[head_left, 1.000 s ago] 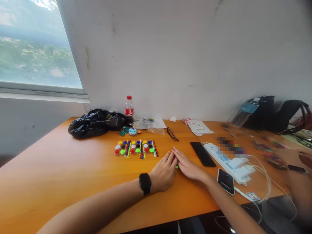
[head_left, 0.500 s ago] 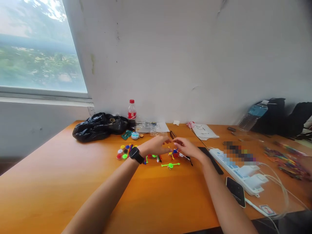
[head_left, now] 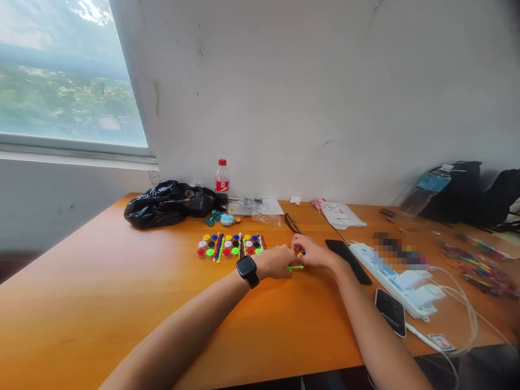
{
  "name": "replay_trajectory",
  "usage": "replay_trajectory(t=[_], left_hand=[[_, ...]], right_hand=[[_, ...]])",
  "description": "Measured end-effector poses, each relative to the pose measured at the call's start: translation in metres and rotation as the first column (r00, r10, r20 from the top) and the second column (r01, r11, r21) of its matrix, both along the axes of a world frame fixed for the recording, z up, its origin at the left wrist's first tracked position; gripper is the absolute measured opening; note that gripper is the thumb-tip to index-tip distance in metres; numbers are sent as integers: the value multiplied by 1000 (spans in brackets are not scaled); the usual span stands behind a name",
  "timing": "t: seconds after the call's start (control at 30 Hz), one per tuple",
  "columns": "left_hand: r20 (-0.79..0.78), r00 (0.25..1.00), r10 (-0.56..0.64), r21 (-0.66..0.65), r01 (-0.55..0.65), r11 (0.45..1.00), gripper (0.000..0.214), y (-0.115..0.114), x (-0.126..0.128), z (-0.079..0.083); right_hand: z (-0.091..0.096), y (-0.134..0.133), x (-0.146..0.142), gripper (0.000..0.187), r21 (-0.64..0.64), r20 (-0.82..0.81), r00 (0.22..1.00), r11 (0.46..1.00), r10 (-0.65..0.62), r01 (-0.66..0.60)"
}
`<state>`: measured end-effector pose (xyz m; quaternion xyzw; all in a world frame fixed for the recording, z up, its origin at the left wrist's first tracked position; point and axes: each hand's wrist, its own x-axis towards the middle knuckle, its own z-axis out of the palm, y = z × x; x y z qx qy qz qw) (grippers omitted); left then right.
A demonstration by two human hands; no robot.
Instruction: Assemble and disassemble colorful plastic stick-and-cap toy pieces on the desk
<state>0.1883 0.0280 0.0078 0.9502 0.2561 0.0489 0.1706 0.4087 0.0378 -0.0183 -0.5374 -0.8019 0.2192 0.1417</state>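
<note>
My left hand [head_left: 278, 261], with a black watch [head_left: 247, 271] on the wrist, is low over the table with its fingers curled in. My right hand [head_left: 312, 251] meets it, fingers bent and pinched together. Bits of a small yellow piece [head_left: 300, 253] show between the hands; the fingers cover most of it. A green arrow-shaped piece [head_left: 296, 267] lies just below them. To the left, coloured round discs [head_left: 209, 252] lie in groups, with thin arrow-shaped strips [head_left: 220, 249] alongside. What the left fingers hold is hidden.
Along the wall are a black plastic bag [head_left: 168, 206], a red-capped bottle [head_left: 222, 181] and clear packaging [head_left: 247, 206]. On the right lie a black slab [head_left: 348, 261], a power strip [head_left: 377, 276] with plugs and cables, and a phone [head_left: 390, 312].
Both hands have come down and closed together over the small pieces, the left moving right. The disc groups on the left are now uncovered. The view has shifted slightly.
</note>
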Motion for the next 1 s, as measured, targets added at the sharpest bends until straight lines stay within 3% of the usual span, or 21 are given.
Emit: replay_trajectory(t=[0.1, 0.2, 0.33, 0.43, 0.5, 0.63, 0.73, 0.87, 1.0], left_hand=[[117, 993, 22, -35, -18, 999, 12, 11, -7, 1], [214, 967, 137, -81, -122, 989, 22, 19, -10, -2], [181, 959, 220, -85, -207, 975, 21, 15, -2, -13], [199, 963, 182, -41, -178, 983, 14, 4, 8, -20], [240, 966, 100, -28, -97, 995, 12, -2, 10, -21], [290, 955, -60, -52, 78, 996, 30, -5, 9, -17], [281, 957, -69, -51, 87, 995, 25, 0, 6, -14], [311, 950, 23, -8, -22, 1000, 21, 11, -2, -7], [355, 915, 191, -40, -189, 981, 22, 22, -13, 3]], right_hand=[[5, 0, 3, 17, -26, -42, 999, 999, -31, 29], [13, 1, 12, 14, 1, -108, 988, 994, -113, 114], [17, 2, 29, 16, -8, -98, 977, 982, -190, 190], [13, 2, 31, 13, -74, -99, 981, 984, -167, 160], [10, 1, 29, 12, -83, -95, 984, 986, -152, 144], [8, 1, 21, 10, -126, -64, 986, 982, -153, 144], [8, 1, 16, 10, -146, -63, 982, 975, -177, 167], [8, 1, 12, 15, -130, -114, 975, 976, -191, 176], [9, 5, 8, 20, -46, -281, 941, 982, -187, 182]])
